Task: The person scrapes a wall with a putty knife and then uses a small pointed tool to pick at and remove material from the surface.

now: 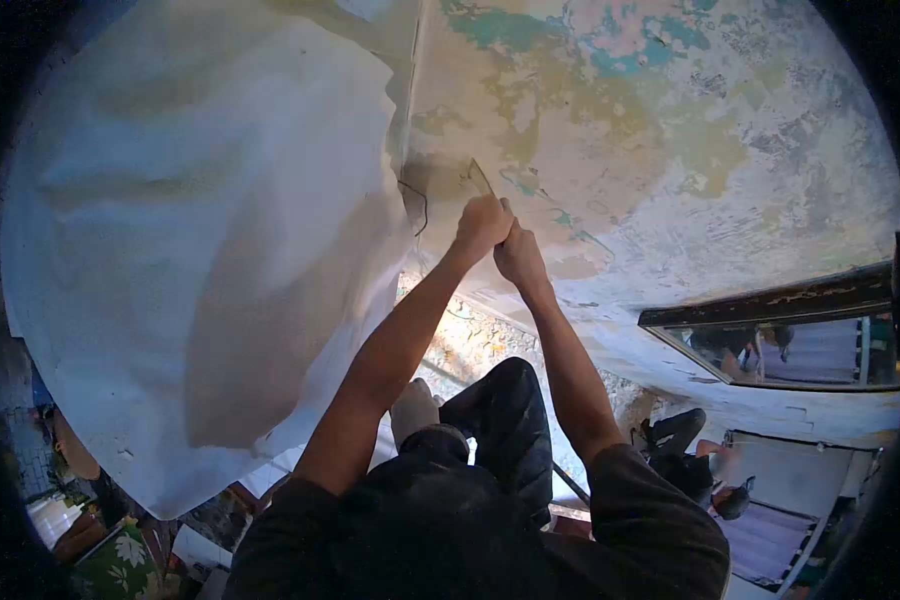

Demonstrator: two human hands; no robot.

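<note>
My left hand point(483, 222) is closed around the handle of a scraper point(481, 177), whose thin flat blade sticks up beyond my fingers against the wall point(580, 170). Just below and to the right, my right hand point(518, 254) is wrapped round the same handle, pressed close to the left one. The handle is hidden inside both fists. Around the blade the wall shows patches of bare plaster, yellowish and turquoise old paint. A dark wire point(425, 212) curls out close to the left of my hands.
A large pale sheet point(270, 130) hangs on the left, its ragged edge beside the wire. To the right is a dark-framed pane point(780, 350) with reflections. Another person in dark clothes point(682, 465) is at lower right. Assorted household items lie at lower left.
</note>
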